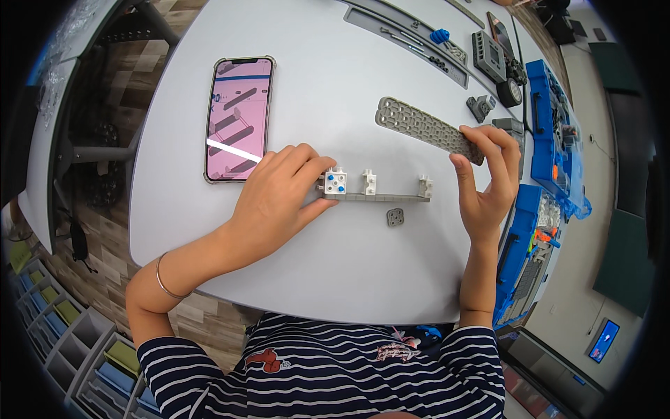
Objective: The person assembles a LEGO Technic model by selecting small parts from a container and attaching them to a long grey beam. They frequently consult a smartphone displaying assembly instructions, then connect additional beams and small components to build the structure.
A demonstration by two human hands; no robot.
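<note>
My left hand (273, 197) pinches the left end of a long grey beam (384, 198) lying across the table. At that end sits a white connector block (336, 183) with two blue pins in it. Two more white connectors, one near the middle (369, 182) and one at the right end (425, 186), stand up from the beam. My right hand (490, 192) grips the right end of a long grey perforated plate (419, 126) between thumb and fingers. The plate slants beyond the beam, apart from it. A small square grey plate (395, 217) lies just nearer than the beam.
A phone (237, 122) showing an assembly picture lies at the left. Far back, a grey tray (363, 19) holds small parts beside a grey controller box (488, 56) and a wheel (509, 91). Blue bins of parts (537, 112) line the table's right side.
</note>
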